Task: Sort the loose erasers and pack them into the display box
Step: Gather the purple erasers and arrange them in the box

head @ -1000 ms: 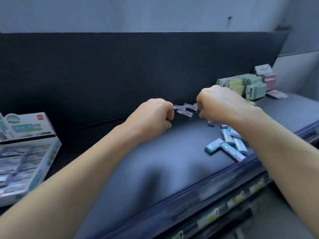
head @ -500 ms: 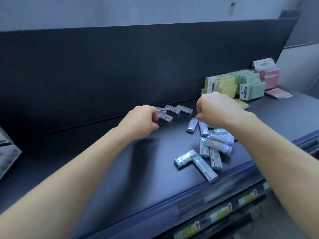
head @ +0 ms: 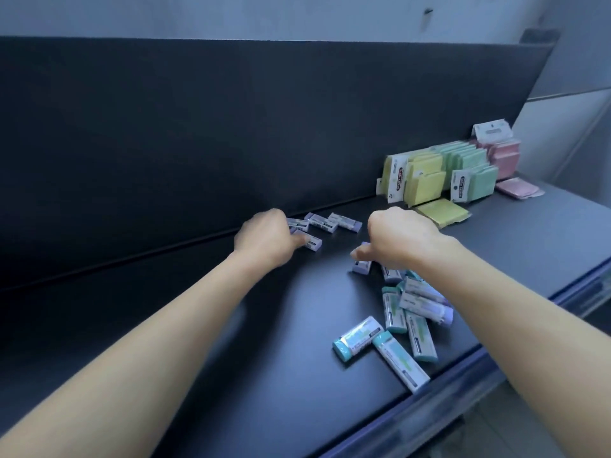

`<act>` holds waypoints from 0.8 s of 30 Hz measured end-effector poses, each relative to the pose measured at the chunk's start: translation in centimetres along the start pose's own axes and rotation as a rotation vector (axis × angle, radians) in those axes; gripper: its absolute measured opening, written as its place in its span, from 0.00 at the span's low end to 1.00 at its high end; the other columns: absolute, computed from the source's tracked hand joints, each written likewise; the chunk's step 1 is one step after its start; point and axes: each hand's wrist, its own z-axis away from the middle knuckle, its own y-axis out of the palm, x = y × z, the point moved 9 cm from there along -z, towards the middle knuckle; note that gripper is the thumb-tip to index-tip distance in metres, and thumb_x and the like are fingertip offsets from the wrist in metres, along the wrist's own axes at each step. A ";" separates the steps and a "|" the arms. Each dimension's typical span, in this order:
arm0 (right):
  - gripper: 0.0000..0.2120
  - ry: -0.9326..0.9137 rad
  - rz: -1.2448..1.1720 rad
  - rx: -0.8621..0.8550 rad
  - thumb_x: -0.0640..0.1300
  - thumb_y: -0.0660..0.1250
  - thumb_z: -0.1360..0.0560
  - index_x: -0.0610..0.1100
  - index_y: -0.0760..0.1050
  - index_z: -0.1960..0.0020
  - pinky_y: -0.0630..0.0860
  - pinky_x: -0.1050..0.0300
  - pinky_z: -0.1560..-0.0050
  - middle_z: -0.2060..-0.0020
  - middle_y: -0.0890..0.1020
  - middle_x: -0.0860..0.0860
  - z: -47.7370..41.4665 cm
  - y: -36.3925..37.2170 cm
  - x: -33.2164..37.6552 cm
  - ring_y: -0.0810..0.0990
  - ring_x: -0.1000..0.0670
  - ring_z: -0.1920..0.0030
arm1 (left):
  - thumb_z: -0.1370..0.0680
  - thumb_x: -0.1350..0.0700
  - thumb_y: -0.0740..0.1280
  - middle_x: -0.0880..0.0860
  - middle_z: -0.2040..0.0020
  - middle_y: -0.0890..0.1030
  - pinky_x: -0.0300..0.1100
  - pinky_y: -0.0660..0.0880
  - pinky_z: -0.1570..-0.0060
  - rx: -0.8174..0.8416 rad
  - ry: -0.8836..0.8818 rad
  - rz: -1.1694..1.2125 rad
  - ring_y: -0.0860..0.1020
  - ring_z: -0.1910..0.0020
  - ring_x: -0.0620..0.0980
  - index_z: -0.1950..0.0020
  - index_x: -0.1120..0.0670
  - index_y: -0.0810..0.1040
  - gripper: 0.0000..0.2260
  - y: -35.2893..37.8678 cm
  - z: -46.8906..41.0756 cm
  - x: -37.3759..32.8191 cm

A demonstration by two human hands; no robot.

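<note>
Both hands reach out over a dark surface (head: 231, 342) that runs along a dark back panel (head: 198, 143).

The left hand (head: 266, 238) is curled, knuckles up, among a small group of purple erasers (head: 325, 223) lying close to the foot of the panel. Its thumb tip rests on the nearest one (head: 313, 242). The fingers are hidden under the hand, so I cannot tell whether they grip anything.

The right hand (head: 401, 241) is also curled, knuckles up, just to the right. It appears to pinch a loose purple eraser (head: 362, 266) between thumb and fingertips, with that eraser low against the surface.

Below the right wrist lies a jumbled heap of teal erasers (head: 408, 312), some overlapping and a few partly covered by the forearm. Two more teal ones (head: 358, 337) lie touching each other at an angle at the near end of the heap, near the front edge.

At the back right, packs of sticky notes stand in rows against the panel: yellow (head: 425, 178), green (head: 476, 180) and pink (head: 506, 160).
</note>
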 end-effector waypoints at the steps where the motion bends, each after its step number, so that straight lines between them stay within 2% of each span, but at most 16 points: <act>1: 0.21 -0.007 -0.005 0.004 0.58 0.66 0.25 0.41 0.66 0.61 0.67 0.56 0.60 0.60 0.71 0.47 -0.3 0.1 0.2 0.74 0.43 0.57 | 0.26 0.42 0.67 0.61 0.54 0.80 0.43 0.64 0.67 0.003 -0.011 -0.017 0.78 0.51 0.62 0.68 0.56 0.64 0.22 0.2 -0.1 -0.2; 3: 0.18 -0.026 -0.009 0.010 0.58 0.66 0.25 0.43 0.67 0.56 0.67 0.56 0.58 0.58 0.72 0.47 -0.9 0.3 0.6 0.75 0.43 0.54 | 0.26 0.39 0.66 0.60 0.52 0.80 0.44 0.65 0.64 0.001 -0.036 -0.046 0.78 0.50 0.61 0.68 0.55 0.62 0.24 0.4 -0.3 -0.6; 5: 0.17 -0.053 0.005 0.024 0.58 0.67 0.26 0.45 0.68 0.56 0.68 0.57 0.58 0.59 0.72 0.47 -1.4 0.5 1.0 0.73 0.44 0.56 | 0.26 0.37 0.65 0.58 0.52 0.79 0.43 0.67 0.61 -0.007 -0.066 -0.074 0.78 0.49 0.60 0.65 0.56 0.66 0.23 0.7 -0.6 -0.9; 7: 0.17 -0.091 0.023 0.037 0.57 0.69 0.27 0.45 0.69 0.56 0.68 0.57 0.58 0.60 0.72 0.48 -1.8 0.8 1.2 0.72 0.44 0.57 | 0.27 0.38 0.66 0.56 0.55 0.78 0.42 0.67 0.61 -0.002 -0.090 -0.078 0.77 0.53 0.58 0.62 0.56 0.69 0.22 1.1 -0.9 -1.0; 10: 0.18 -0.174 0.011 0.064 0.53 0.70 0.28 0.43 0.66 0.63 0.68 0.58 0.60 0.67 0.71 0.49 -2.5 1.0 1.4 0.72 0.44 0.59 | 0.29 0.44 0.70 0.52 0.68 0.72 0.41 0.62 0.71 0.031 -0.121 -0.010 0.71 0.65 0.53 0.70 0.56 0.65 0.21 1.5 -0.9 -0.9; 12: 0.18 -0.234 -0.009 0.094 0.51 0.69 0.27 0.44 0.65 0.66 0.67 0.58 0.62 0.69 0.69 0.50 -2.9 1.3 1.6 0.73 0.44 0.60 | 0.32 0.48 0.73 0.49 0.72 0.68 0.41 0.59 0.76 0.052 -0.128 0.050 0.68 0.71 0.49 0.71 0.55 0.65 0.20 1.5 -0.7 -1.1; 14: 0.17 -0.295 -0.031 0.124 0.49 0.69 0.27 0.45 0.65 0.67 0.68 0.58 0.63 0.68 0.70 0.50 -3.2 1.5 1.9 0.74 0.44 0.61 | 0.33 0.52 0.75 0.47 0.69 0.71 0.36 0.63 0.76 0.061 -0.127 0.150 0.68 0.71 0.45 0.62 0.55 0.68 0.16 1.7 -0.4 -1.3; 16: 0.17 -0.353 -0.041 0.135 0.45 0.69 0.28 0.46 0.64 0.70 0.66 0.59 0.68 0.69 0.70 0.51 -3.4 1.5 2.0 0.73 0.46 0.66 | 0.34 0.55 0.76 0.50 0.62 0.76 0.39 0.69 0.66 0.069 -0.134 0.266 0.72 0.65 0.47 0.53 0.56 0.68 0.19 2.1 0.1 -1.2; 17: 0.18 -0.378 -0.044 0.127 0.44 0.69 0.28 0.46 0.64 0.71 0.64 0.60 0.71 0.71 0.69 0.51 -3.4 1.3 1.9 0.71 0.48 0.70 | 0.35 0.56 0.77 0.51 0.59 0.76 0.43 0.71 0.62 0.055 -0.143 0.303 0.74 0.63 0.49 0.52 0.56 0.68 0.20 2.1 0.4 -1.1; 19: 0.18 -0.423 -0.067 0.082 0.43 0.69 0.29 0.46 0.63 0.71 0.62 0.61 0.74 0.72 0.69 0.52 -3.6 0.5 2.0 0.69 0.50 0.72 | 0.35 0.59 0.78 0.49 0.60 0.75 0.43 0.71 0.62 -0.004 -0.162 0.343 0.74 0.62 0.49 0.51 0.56 0.69 0.21 1.4 1.2 -0.7; 24: 0.14 -0.540 -0.171 -0.036 0.47 0.69 0.27 0.44 0.66 0.63 0.67 0.57 0.63 0.61 0.73 0.46 -2.9 -1.8 4.9 0.73 0.42 0.61 | 0.35 0.60 0.77 0.47 0.70 0.73 0.38 0.66 0.71 -0.157 -0.203 0.331 0.69 0.71 0.45 0.59 0.57 0.76 0.12 -1.6 4.1 0.5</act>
